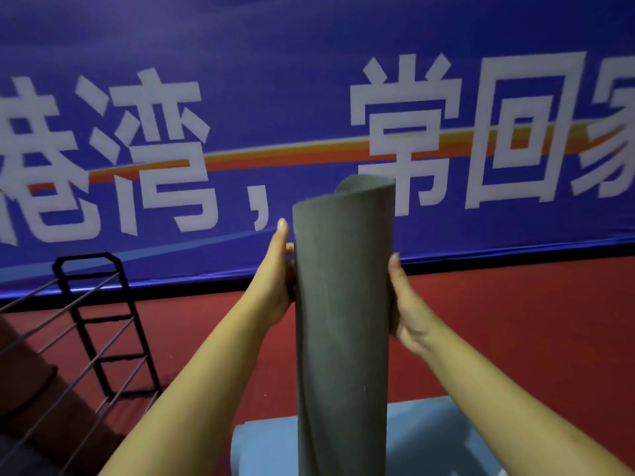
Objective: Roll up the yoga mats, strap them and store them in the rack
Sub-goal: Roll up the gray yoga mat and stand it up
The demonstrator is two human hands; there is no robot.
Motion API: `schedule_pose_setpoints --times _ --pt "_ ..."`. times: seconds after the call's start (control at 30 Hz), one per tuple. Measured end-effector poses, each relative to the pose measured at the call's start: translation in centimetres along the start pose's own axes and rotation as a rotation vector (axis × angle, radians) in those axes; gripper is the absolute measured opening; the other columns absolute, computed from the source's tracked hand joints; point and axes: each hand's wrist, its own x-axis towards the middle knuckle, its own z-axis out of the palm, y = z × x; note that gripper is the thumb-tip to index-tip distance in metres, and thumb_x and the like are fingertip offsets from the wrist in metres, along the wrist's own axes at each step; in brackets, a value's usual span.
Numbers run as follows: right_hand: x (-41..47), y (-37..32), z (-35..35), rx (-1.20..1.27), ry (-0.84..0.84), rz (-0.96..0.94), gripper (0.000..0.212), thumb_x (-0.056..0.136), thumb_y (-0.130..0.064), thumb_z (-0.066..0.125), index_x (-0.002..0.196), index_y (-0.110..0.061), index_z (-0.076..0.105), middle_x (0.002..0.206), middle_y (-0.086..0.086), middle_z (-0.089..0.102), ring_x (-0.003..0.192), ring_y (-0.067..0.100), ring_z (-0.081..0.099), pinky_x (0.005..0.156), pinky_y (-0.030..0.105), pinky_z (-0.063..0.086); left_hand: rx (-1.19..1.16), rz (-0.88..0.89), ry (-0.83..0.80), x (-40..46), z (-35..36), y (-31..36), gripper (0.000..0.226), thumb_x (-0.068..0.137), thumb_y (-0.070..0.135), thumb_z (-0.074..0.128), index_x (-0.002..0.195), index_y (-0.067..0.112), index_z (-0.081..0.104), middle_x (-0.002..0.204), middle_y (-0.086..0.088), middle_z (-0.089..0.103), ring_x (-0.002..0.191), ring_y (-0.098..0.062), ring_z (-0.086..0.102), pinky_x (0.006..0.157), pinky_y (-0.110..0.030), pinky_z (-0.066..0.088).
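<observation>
You are holding a rolled grey yoga mat (pixel 342 304) upright in front of you, your left hand (pixel 280 280) and right hand (pixel 407 310) each wrapping its grip around one side of the roll. A light blue mat (pixel 261 448) is lying on the red floor (pixel 515 321) below, and the black metal rack (pixel 103 324) is standing to your left, under the blue banner (pixel 309 80).

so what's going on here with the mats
A person holds a rolled dark grey yoga mat upright between both hands: the left hand grips one side and the right hand the other. No strap shows on the roll. A light blue mat lies on the red floor below it. The black metal rack stands to the left, in front of a blue banner with white characters.
</observation>
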Motion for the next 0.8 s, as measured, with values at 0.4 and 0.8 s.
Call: schedule_pose_setpoints --times 0.4,0.8 --pt "1.2 -8.0 4.4 -0.2 0.136 -0.417 0.074 0.073 -0.079 0.038 0.134 -0.037 0.045 0.134 -0.006 0.052 0.123 0.014 0.049 0.099 0.042 0.044 0.013 0.438 0.128 -1.5 0.3 1.7 0.03 0.089 0.042 0.039 0.105 0.031 0.061 0.114 0.002 0.062 0.103 -0.013 0.057 0.095 -0.041 0.045" --pt "-0.6 -0.1 2.0 -0.027 0.008 -0.389 0.026 0.082 -0.037 0.037 0.095 -0.018 0.05 0.085 -0.008 0.067 0.078 0.009 0.063 0.065 0.026 0.051 0.302 0.647 0.26 -6.2 0.6 -6.7 0.032 0.093 0.06 0.032 0.11 0.044 0.053 0.133 0.009 0.046 0.131 -0.017 0.039 0.109 -0.034 0.031"
